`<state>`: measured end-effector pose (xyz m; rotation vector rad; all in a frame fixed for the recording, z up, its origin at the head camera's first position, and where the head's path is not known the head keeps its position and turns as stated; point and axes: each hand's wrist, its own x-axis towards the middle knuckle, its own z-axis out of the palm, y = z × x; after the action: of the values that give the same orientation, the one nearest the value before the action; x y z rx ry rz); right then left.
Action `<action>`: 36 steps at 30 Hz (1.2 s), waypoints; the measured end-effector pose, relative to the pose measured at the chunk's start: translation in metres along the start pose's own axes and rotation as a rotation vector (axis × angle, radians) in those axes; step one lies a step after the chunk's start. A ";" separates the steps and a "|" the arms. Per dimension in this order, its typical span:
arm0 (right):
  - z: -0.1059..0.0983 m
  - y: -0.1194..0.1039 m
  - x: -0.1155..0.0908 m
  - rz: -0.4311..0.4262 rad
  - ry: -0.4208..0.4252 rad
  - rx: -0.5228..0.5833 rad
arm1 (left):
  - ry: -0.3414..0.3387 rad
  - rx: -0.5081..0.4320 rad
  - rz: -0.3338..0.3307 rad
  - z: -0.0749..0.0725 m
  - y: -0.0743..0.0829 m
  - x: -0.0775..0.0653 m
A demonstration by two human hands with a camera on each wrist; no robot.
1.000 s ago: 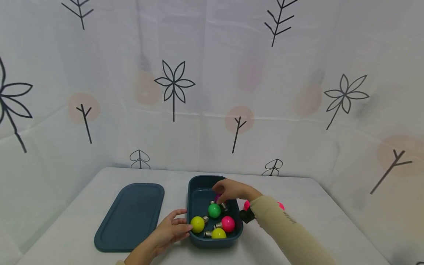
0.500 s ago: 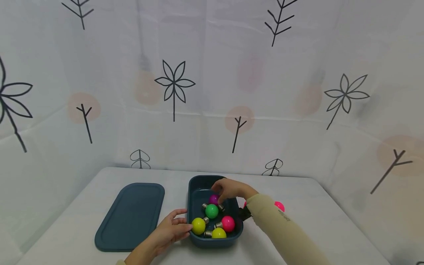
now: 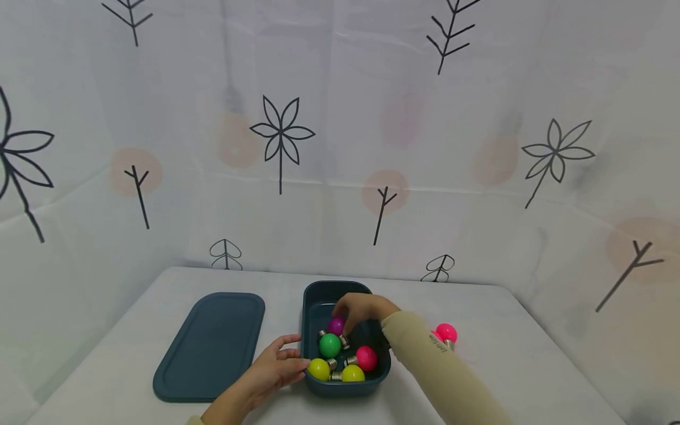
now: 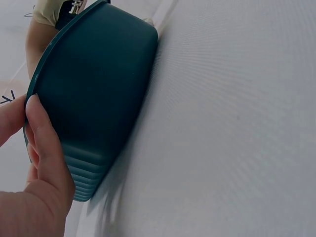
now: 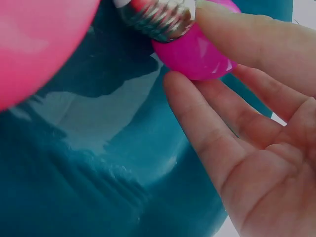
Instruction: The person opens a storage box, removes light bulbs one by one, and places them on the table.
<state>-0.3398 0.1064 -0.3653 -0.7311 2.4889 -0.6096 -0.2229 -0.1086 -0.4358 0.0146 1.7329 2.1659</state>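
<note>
The right grip (image 3: 365, 307) holds a purple bulb (image 3: 336, 326).

The bin (image 3: 342, 389) at lower centre of the frame is plain dark blue-green, matched by the flat tray (image 3: 209, 348) at lower left. Inside the bin are a purple bulb (image 3: 336, 326), a green bulb (image 3: 330, 346), a hot-pink bulb (image 3: 367, 358) and two yellow bulbs (image 3: 319, 369), with silvery, ridged screw bases (image 3: 351, 360). Another hot-pink bulb (image 3: 447, 332) shows at lower right. The sleeve (image 3: 441, 366) is pale khaki with small dark lettering; the surface (image 3: 504, 366) is off-white. Behind, a whitish backdrop (image 3: 340, 130) carries black-line flowers and twigs and faded peach blots.
</note>
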 end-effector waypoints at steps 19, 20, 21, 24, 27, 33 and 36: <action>-0.014 -0.001 -0.009 -0.111 0.089 0.005 | 0.013 0.008 -0.001 0.003 0.002 -0.002; -0.016 -0.002 -0.010 -0.121 0.093 0.012 | 0.014 0.009 -0.001 0.003 0.002 -0.002; -0.018 -0.002 -0.012 -0.131 0.098 0.017 | 0.014 0.009 0.000 0.003 0.002 -0.002; -0.022 -0.003 -0.018 -0.161 0.101 0.042 | 0.011 0.010 0.000 0.003 0.002 -0.002; -0.027 -0.003 -0.024 -0.186 0.099 0.068 | 0.008 0.010 -0.003 0.003 0.002 -0.002; -0.033 -0.001 -0.037 -0.228 0.110 0.111 | 0.007 0.008 -0.009 0.003 0.002 -0.004; -0.036 -0.001 -0.045 -0.225 0.120 0.125 | 0.006 0.010 -0.008 0.004 0.003 -0.004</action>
<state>-0.3254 0.1424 -0.3229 -0.9590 2.4665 -0.9055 -0.2188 -0.1068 -0.4315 0.0039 1.7444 2.1536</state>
